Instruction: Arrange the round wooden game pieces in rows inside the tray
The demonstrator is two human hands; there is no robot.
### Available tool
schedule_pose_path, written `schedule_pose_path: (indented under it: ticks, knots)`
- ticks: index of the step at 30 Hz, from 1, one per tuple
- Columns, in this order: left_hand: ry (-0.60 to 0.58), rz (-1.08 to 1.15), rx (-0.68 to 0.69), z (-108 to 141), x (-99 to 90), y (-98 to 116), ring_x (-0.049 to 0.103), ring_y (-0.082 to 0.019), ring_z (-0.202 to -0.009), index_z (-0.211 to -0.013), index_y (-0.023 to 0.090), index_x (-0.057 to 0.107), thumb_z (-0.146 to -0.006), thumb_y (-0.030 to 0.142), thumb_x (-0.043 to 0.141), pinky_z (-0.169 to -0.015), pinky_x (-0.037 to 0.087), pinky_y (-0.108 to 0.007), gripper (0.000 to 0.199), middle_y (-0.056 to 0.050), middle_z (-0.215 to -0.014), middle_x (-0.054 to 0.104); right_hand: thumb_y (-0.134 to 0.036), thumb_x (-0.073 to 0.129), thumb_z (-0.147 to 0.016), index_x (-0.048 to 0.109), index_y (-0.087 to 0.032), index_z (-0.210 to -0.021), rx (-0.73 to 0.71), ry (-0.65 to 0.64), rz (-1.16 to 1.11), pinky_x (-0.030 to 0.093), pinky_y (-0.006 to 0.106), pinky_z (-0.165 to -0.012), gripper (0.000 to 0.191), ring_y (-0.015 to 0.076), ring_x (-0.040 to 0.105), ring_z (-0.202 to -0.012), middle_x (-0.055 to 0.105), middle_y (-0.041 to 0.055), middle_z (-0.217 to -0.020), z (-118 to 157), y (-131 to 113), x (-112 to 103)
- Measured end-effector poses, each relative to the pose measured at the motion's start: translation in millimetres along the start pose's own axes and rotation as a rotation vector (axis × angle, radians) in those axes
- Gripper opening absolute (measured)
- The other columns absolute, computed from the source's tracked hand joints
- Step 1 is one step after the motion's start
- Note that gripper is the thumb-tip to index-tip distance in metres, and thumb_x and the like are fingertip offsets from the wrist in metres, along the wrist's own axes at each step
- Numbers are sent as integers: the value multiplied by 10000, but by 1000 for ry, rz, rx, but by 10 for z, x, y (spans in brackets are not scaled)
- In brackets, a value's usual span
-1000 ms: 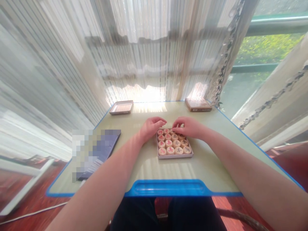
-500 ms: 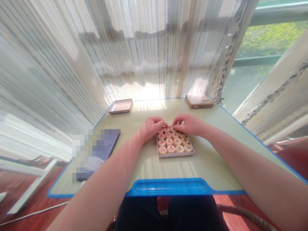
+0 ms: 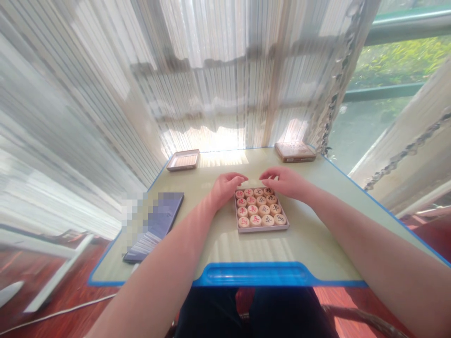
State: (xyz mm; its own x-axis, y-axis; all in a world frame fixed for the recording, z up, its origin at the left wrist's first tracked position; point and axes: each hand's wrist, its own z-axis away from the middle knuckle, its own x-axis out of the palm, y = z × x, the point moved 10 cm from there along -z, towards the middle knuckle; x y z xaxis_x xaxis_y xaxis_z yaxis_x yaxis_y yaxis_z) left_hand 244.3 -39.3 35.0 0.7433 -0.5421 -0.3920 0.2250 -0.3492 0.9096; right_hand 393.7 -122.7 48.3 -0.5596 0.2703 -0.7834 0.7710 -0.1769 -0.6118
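An open shallow box (image 3: 263, 229) lies on the table in front of me, filled with rows of round wooden pieces. Red characters mark the pieces in the left columns, such as one red piece (image 3: 251, 210), and dark characters those on the right, such as one dark piece (image 3: 263, 210). My left hand (image 3: 227, 188) hovers at the box's far left corner, thumb and fingers slightly apart, holding nothing. Over the far right corner is my right hand (image 3: 283, 182), its curled fingers apart with nothing between them; it partly covers the corner piece.
A box lid or tray (image 3: 183, 160) lies at the table's far left, and a closed flat box (image 3: 295, 152) at the far right. A dark blue folder or booklet (image 3: 160, 223), partly pixelated, rests left of my left forearm. The table (image 3: 211, 244) has a blue edge; curtains hang behind it.
Both hands have lifted off the pieces in the far row and drawn back slightly, showing more of that row. The whole view has shifted a little.
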Motion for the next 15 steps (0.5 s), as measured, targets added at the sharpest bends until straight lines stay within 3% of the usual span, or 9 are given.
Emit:
schedule_pose_path:
  ticks: [4, 6, 10, 15]
  knots:
    - [34, 122, -18, 16, -30, -8, 628, -227, -947, -825, 165, 743, -724, 352, 546, -761, 513, -296, 290, -65, -941, 732, -293, 585, -781, 717, -199, -947, -30, 100, -135, 485, 332, -787, 231, 186, 622, -807, 718, 48, -900, 27, 20, -97]
    - [85, 242, 34, 36, -140, 58, 606, -242, -1048, -845, 170, 732, -740, 387, 561, -803, 510, -307, 296, -81, -1039, 719, -327, 596, -779, 703, -199, -957, -46, 174, -276, 477, 376, -852, 244, 207, 628, -891, 716, 66, -966, 76, -3, -184]
    - [194, 497, 18, 116, -569, 52, 604, -256, -1099, -981, 171, 683, -760, 446, 572, -890, 499, -375, 370, -111, -1205, 657, -355, 552, -813, 653, -193, -1058, -64, 192, -582, 475, 404, -875, 311, 208, 621, -951, 696, 84, -1045, 237, -337, -250]
    - [332, 516, -66, 400, -1351, -80, 512, -294, -1251, -1076, 180, 645, -787, 554, 527, -1020, 423, -438, 487, -131, -1299, 597, -393, 480, -865, 594, -221, -1169, -71, 164, -882, 498, 374, -877, 367, 212, 601, -1038, 666, 77, -1140, 313, -1167, -37]
